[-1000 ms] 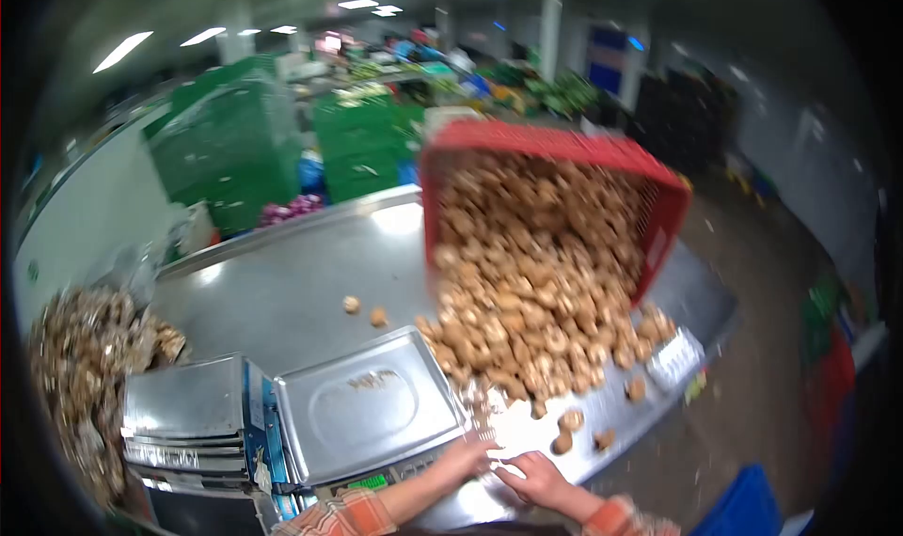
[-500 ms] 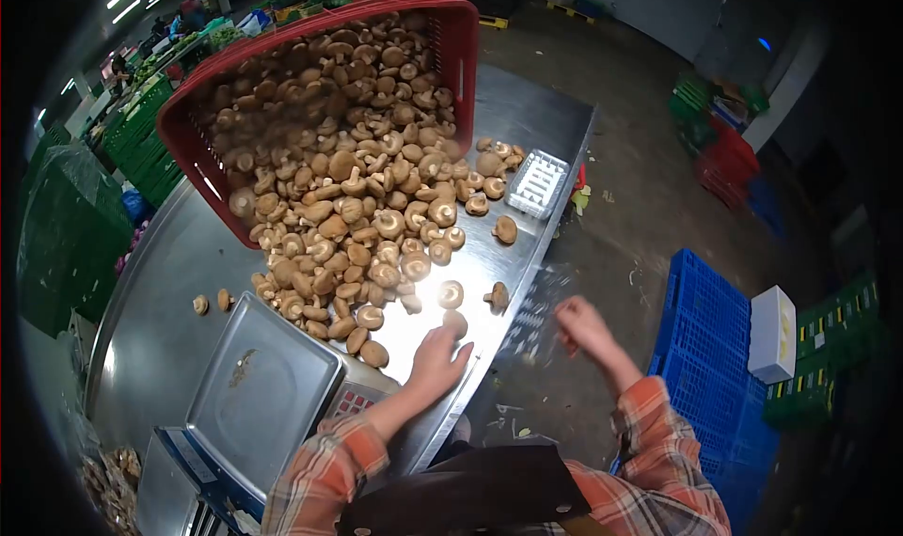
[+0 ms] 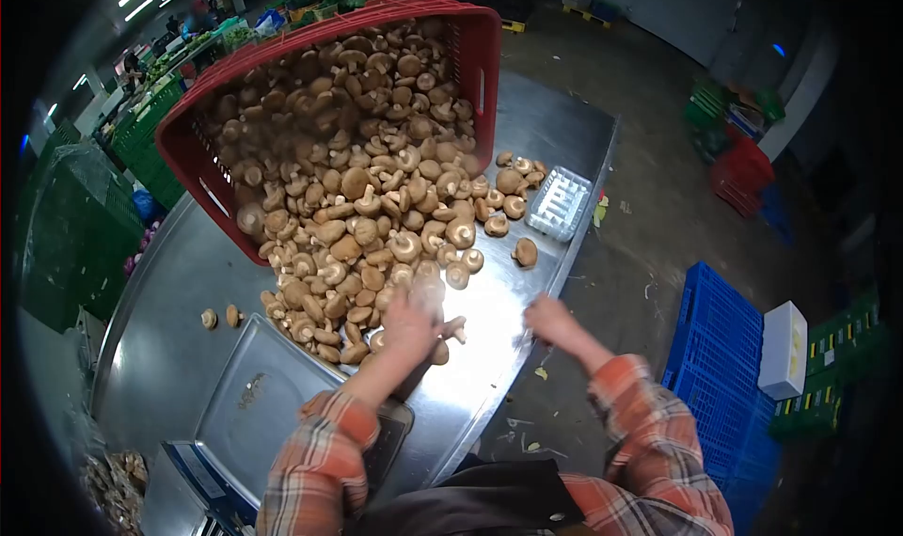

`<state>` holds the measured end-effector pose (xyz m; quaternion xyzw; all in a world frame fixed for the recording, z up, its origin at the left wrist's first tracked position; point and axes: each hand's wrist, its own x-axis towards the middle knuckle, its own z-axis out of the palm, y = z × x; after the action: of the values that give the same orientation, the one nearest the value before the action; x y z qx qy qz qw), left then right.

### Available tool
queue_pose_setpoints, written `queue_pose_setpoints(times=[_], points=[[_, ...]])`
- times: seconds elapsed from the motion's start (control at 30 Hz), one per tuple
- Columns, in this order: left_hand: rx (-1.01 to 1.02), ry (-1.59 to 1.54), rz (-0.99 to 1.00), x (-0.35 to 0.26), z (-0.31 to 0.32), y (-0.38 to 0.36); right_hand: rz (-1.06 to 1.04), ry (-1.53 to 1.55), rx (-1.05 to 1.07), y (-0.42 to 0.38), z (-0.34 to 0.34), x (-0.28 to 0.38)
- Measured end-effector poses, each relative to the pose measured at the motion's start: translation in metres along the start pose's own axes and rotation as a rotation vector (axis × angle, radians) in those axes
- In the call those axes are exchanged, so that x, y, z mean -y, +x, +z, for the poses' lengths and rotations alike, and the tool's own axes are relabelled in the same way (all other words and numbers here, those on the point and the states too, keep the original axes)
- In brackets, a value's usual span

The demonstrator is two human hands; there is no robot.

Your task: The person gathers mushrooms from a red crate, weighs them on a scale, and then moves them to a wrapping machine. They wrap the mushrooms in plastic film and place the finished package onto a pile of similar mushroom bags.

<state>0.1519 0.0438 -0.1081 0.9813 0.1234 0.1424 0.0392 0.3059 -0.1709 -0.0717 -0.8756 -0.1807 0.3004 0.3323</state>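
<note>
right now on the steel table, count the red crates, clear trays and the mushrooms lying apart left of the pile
red crate: 1
clear tray: 1
mushrooms apart: 2
total: 4

Both arms reach forward from the bottom of the frame, each in an orange plaid sleeve that ends short of the wrist. The left hand (image 3: 411, 322) sits just left of centre, blurred, palm down and fingers loosely spread, forearm rising toward it from the lower left. The right hand (image 3: 548, 318) is right of centre at about the same height, loosely curled with the fingers pointing left, its forearm slanting down to the lower right. The two hands are apart, not touching.
</note>
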Motion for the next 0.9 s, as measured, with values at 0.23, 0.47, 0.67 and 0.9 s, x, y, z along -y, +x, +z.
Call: queue_pose_setpoints(times=[0.23, 0.47, 0.67, 0.9], points=[[-0.017, -0.164, -0.466, 0.084, -0.042, -0.007, -0.134, 0.496, 0.099, 0.066, 0.174, 0.041], [-0.085, -0.360, -0.417, 0.061, -0.026, -0.004, 0.115, 0.988, 0.383, 0.059, 0.140, 0.049], [-0.332, -0.980, -0.708, 0.021, -0.042, -0.013, 0.274, 1.266, 0.458, 0.019, 0.103, 0.044], [-0.254, -0.643, -0.278, -0.023, -0.040, -0.015, 0.274, 1.340, 0.444, -0.019, 0.087, 0.045]])
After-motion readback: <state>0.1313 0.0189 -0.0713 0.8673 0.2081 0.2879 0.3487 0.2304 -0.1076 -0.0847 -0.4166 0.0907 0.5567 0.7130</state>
